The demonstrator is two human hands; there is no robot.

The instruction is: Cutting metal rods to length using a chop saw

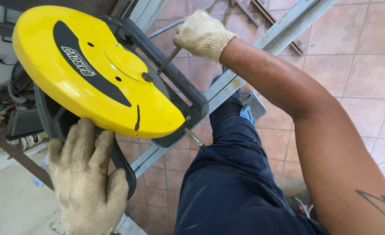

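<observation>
I am closing my gloved left hand [86, 178], fingers wrapped tight, around the dark handle below the yellow chop saw guard [92, 69], steadying it. Beyond the guard, my right hand [203, 34], fingers curled, is pinning the grey metal channel [227, 87] under the blade.

Glossy yellow saw guard [92, 69]; knitted cloth gloves on hands [88, 182]; matt metal rail [284, 32].

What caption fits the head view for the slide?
Gloved left hand grips the handle of a yellow-guarded chop saw; gloved right hand grasps a thin rod by the long metal channel over tiled floor.
</observation>
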